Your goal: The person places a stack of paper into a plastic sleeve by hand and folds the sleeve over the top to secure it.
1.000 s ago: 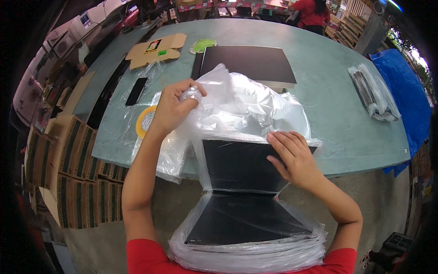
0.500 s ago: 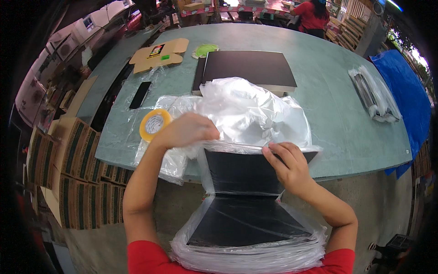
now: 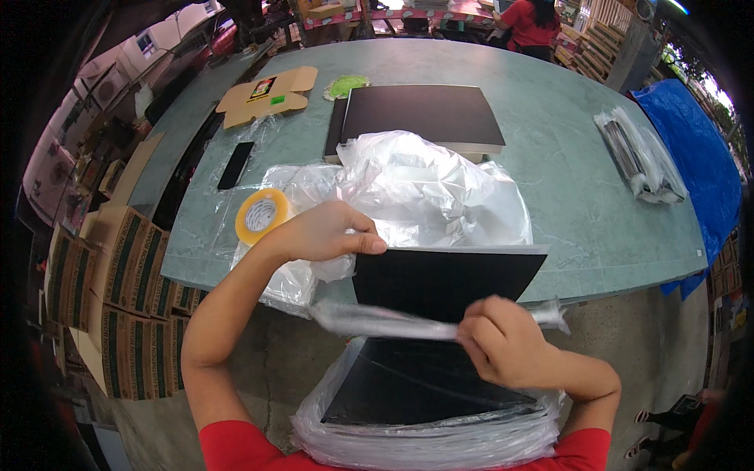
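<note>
My left hand (image 3: 334, 231) pinches the top left corner of a black board (image 3: 440, 275) that stands up against the table's near edge. Bunched in my right hand (image 3: 503, 341) is a clear plastic sleeve (image 3: 385, 320), stretched in a blurred band across the lower part of that board. Closer to me lies a stack of black boards in clear plastic (image 3: 432, 385). Just beyond the upright board, crumpled clear plastic bags (image 3: 432, 188) lie in a heap. A roll of yellow tape (image 3: 261, 215) sits on its side beside my left wrist.
On the green table (image 3: 565, 180) are a thick black stack (image 3: 424, 114), a phone (image 3: 236, 166), an unfolded cardboard box (image 3: 267, 94), a green cloth (image 3: 345, 85) and a plastic-wrapped bundle (image 3: 640, 157). Cartons (image 3: 129, 259) stand at left; a blue tarp (image 3: 691, 165) hangs at right. A person (image 3: 534, 27) is beyond.
My right hand has pulled the plastic sleeve down from the board's top edge toward me, baring the black surface. My left hand has closed on the board's corner.
</note>
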`<state>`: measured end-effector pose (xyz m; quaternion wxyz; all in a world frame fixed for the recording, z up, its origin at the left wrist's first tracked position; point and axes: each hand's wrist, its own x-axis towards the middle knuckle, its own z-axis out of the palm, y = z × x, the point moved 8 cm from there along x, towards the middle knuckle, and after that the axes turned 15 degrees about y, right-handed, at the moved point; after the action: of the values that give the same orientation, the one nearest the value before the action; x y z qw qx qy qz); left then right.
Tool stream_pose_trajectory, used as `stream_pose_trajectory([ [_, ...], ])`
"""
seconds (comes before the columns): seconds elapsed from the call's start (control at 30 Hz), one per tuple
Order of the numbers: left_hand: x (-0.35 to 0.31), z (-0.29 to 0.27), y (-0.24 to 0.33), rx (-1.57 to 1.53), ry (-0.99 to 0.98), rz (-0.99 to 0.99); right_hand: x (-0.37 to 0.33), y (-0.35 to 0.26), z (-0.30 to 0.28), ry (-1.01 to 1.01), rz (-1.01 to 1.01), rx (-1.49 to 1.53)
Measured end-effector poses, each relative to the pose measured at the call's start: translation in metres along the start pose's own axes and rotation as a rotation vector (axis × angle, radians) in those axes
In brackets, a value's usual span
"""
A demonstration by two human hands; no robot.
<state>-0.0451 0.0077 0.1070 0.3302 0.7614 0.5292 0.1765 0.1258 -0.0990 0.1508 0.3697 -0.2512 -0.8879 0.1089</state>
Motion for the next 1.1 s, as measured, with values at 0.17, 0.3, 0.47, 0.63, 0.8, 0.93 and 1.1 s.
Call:
stream_pose_trajectory([
  [0.17, 0.003, -0.021, -0.007, 0.014, 0.316, 0.039, -0.04, -0.044, 0.002, -0.791, -0.03, 0.454],
  [0.3, -0.043, -0.078, 0.013, 0.152, 1.015, 0.141, -0.06, -0.021, 0.017, -0.893, 0.128, 0.933],
  [0.47, -0.164, -0.092, 0.083, 0.296, 1.758, 0.497, -0.04, 0.037, 0.025, -0.431, 0.233, 0.466],
  [0.63, -0.12, -0.056, 0.051, 0.174, 0.865, 0.162, -0.022, 0.116, 0.026, -0.027, 0.403, 0.156],
  [0.8, -0.064, 0.049, 0.063, 0.035, 0.244, 0.246, 0.005, 0.064, 0.052, 0.005, 0.546, 0.848],
  [0.93, -0.044, 0.015, 0.097, -0.038, 0.466, 0.283, 0.0, 0.048, 0.053, -0.138, 0.773, 0.88],
  [1.1, -0.04, 0.025, 0.033, -0.151, 0.214, 0.085, -0.046, 0.105, 0.004, -0.009, 0.803, 1.207],
])
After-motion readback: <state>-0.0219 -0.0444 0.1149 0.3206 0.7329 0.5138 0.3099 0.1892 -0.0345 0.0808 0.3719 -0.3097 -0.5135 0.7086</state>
